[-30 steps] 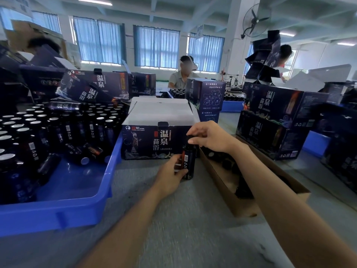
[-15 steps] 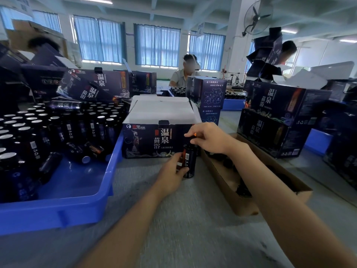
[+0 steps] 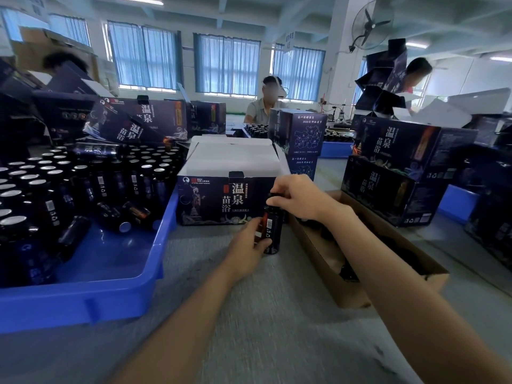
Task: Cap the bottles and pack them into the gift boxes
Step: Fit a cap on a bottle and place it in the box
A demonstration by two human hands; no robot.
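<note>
- Hardly anything has moved since the earlier frames: the bottle (image 3: 274,231) sits at the same spot, and both hands stay on it as before.
- It stands upright near the middle of the grey tabletop (image 3: 263,314), just in front of the right front corner of the open gift box (image 3: 219,200). I cannot tell whether its base rests on the surface or hangs just above it.
- The left hand (image 3: 249,245) grips the lower body, with the thumb across the label and the fingers wrapped round the far side.
- The right hand (image 3: 297,198) comes over the top, its fingers curled and pinching the dark cap (image 3: 273,195) at the neck.
- The gift box has its white flaps raised, and its inside is hidden from here.
- Toward the left edge of the tabletop, a blue tray (image 3: 83,306) holds many dark bottles (image 3: 83,184). Most are upright with pale tops and a few lie on their sides.
- Just right of the hands, a cardboard box (image 3: 352,295) holds dark items too dim to make out.
- Closed gift boxes (image 3: 401,173) are stacked toward the far right edge.
- Across the room a person (image 3: 263,106) sits by the windows, and a fan (image 3: 371,26) is mounted on a pillar.
</note>
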